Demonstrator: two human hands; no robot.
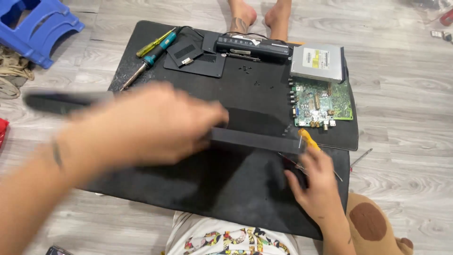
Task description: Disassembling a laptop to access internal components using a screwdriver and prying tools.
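Note:
My left hand [155, 123] is motion-blurred and grips a long black laptop panel [255, 140], seen edge-on and lifted above the black mat [245, 99]. The panel's left end sticks out past my wrist and its right end reaches my right hand [316, 182]. That hand holds a small yellow-handled screwdriver [307, 139] against the panel's right end, fingers resting on the dark part below it.
On the mat lie a green circuit board [323, 101], a silver optical drive [317, 61], a black battery [252, 46], black cover plates [198, 56], loose screws [245, 70] and two screwdrivers [153, 49]. Another person's feet [257, 14] are beyond the mat. A blue stool [33, 26] stands at the far left.

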